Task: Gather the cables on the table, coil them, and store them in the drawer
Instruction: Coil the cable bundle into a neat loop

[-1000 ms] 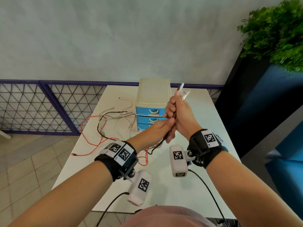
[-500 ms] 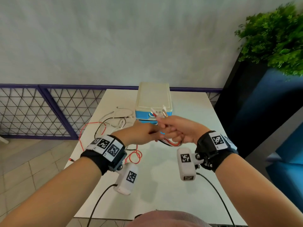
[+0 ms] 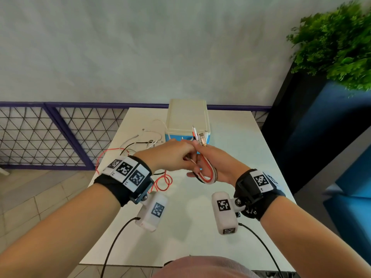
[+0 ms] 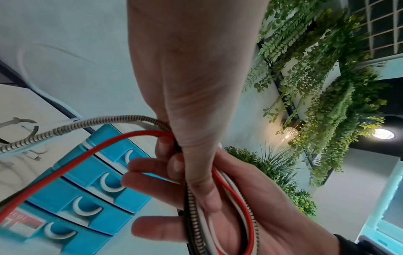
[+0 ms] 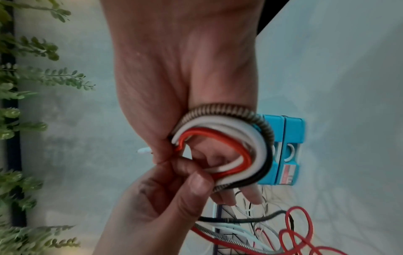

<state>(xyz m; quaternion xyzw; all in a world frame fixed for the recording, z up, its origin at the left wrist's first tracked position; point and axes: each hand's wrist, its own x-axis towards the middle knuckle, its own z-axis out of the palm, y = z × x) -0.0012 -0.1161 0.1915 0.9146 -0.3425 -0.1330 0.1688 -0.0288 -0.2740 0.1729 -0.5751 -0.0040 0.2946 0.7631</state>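
Over on the left side of the table (image 3: 200, 227) there was a mess of loose cables (image 3: 140, 145), white, grey, black and a long red one (image 3: 162, 182) curling near the left wrist, all trailing up toward the hands. The left hand (image 3: 172, 155) was curled around those trailing strands and pinching them right where they met the other hand, thumb pressed down on the bundle in the left wrist view. Right next to it, touching, the right hand (image 3: 218, 163) held the coiled bundle (image 3: 207, 173): a loop of red, white, black and a metal-spring-wrapped cable (image 5: 229, 110) sitting across its palm, fingers curled loosely under it. The plug ends (image 3: 200, 136) stuck up out of the top of that hand, a few connectors fanned out together.

Both hands were held up above the table, not resting on it. Just behind them stood the little drawer unit (image 3: 187, 117), cream top with blue drawers (image 4: 87, 195), all looking pushed in from the left wrist view. Off to the right was a dark planter with a green plant (image 3: 337, 45).
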